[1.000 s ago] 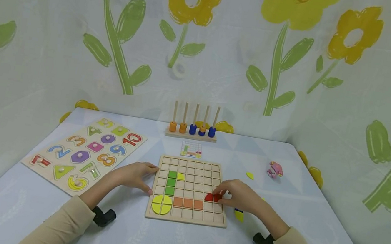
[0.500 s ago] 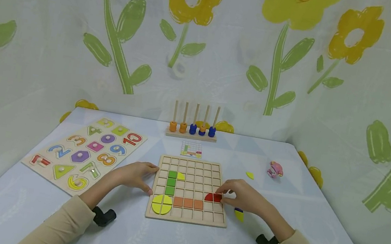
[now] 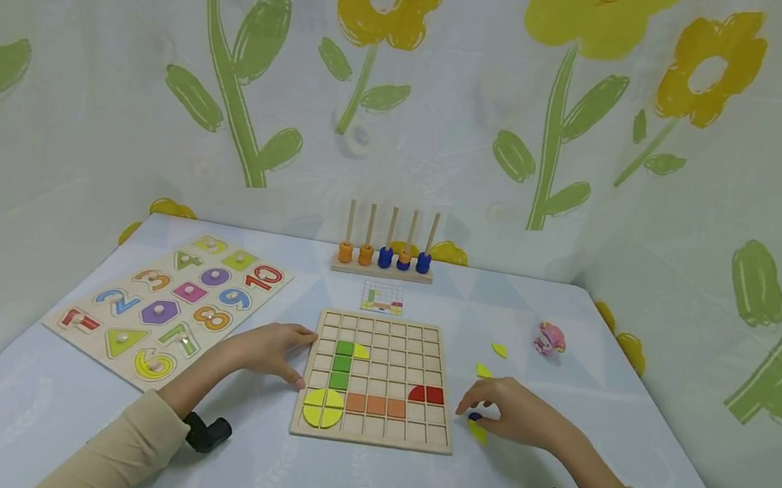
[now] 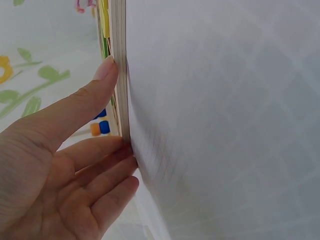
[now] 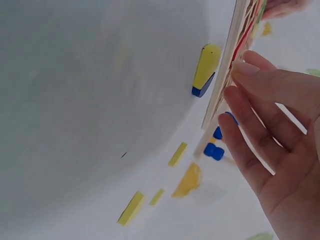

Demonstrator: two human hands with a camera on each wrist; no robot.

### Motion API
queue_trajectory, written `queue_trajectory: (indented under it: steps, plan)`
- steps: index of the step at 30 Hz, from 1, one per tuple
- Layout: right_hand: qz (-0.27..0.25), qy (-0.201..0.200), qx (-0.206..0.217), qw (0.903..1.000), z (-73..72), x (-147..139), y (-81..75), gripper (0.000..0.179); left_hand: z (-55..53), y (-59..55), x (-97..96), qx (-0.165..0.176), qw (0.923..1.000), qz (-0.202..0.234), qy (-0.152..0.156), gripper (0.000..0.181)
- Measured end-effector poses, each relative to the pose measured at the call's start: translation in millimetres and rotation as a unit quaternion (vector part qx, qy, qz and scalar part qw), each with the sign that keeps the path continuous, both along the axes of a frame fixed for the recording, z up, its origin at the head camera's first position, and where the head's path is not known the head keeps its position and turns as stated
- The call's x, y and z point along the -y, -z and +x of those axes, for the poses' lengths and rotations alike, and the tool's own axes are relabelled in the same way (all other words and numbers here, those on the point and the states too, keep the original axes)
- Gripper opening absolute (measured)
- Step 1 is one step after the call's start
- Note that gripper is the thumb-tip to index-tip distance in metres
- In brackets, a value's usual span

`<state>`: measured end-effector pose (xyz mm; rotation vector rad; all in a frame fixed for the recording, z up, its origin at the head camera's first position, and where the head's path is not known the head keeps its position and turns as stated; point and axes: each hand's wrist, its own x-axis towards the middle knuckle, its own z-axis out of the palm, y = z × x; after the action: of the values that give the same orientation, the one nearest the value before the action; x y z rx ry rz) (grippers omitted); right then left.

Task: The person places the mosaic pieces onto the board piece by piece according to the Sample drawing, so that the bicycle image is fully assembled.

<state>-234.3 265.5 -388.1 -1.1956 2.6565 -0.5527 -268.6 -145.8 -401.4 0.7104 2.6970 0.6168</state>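
- Head view: I have the left hand [image 3: 274, 351] steadying the left edge of the grid board [image 3: 376, 343], fingers extended against it, gripping nothing. The board lies flat, bearing green squares [image 3: 342, 364], orange squares [image 3: 376, 405], yellow quarter pieces [image 3: 329, 415] and two red pieces [image 3: 435, 396] seated side by side.
- Off the right edge, the right hand [image 3: 518, 411] is poised by a yellow-and-blue stack [image 3: 477, 432]; more loose yellow pieces [image 3: 500, 351] lie farther back. Behind the board sits a patterned card [image 3: 383, 298], too small for me to read reliably.
- I judge the step in hand as fetching another piece for the grid.
- Left wrist view: I see the thumb touching the board's edge, fingers loosely extended beside it; no closed grasp.
- Right wrist view: thumb and fingers are relaxed and apart, holding nothing; the stack lies beyond them, just beside the board.
- As I read it, the next move calls for a light thumb-and-finger pinch on the top piece, separating it from whatever lies under it.
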Motion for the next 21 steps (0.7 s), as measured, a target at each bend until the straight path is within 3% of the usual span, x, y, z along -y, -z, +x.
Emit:
queue_trajectory:
  steps: [9, 21]
  plan:
    - [0.008, -0.011, -0.003, 0.9999, 5.5, -10.4, 4.4, 0.031, 1.1, -0.3, 0.0, 0.001, 1.0000, 0.001, -0.002, 0.082]
    - [0.021, 0.015, -0.007, 0.9996, 0.1, -10.0, 8.9, 0.019, 1.6, -1.1, -1.3, 0.004, 0.9999, 0.003, -0.010, 0.082]
